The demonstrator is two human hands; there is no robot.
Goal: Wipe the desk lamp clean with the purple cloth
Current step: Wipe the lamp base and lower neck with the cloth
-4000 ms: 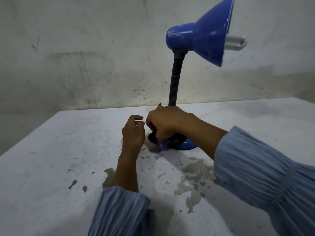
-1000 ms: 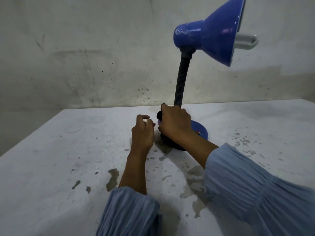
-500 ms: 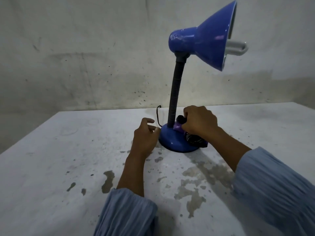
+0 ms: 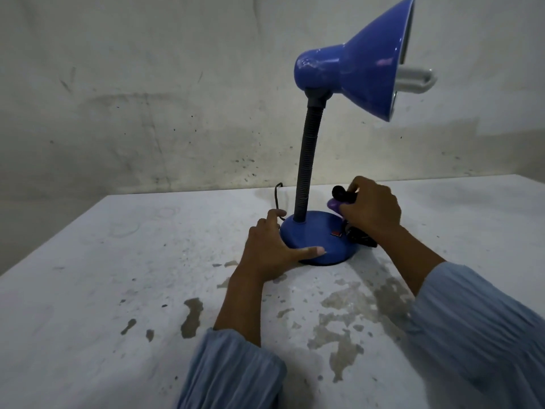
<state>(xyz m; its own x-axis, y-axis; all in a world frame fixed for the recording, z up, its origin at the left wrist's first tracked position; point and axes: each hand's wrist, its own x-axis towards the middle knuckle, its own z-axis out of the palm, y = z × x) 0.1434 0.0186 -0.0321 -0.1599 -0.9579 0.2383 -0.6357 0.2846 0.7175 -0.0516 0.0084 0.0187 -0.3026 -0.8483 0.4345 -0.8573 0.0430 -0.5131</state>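
From the head camera, the blue desk lamp (image 4: 317,234) stands on the white table (image 4: 88,290), and the left hand (image 4: 272,250) rests flat against its round base with fingers straight. The right hand (image 4: 371,212) is curled tight around the purple cloth (image 4: 334,204), just above the right side of the base.

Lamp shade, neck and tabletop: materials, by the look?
Lamp shade: glossy blue, sharp highlights; painted metal or hard plastic, can't tell which. Neck: dark ribbed tube, apparently flexible gooseneck. Tabletop: matte white coating, flaked in patches to a grey-brown layer beneath.
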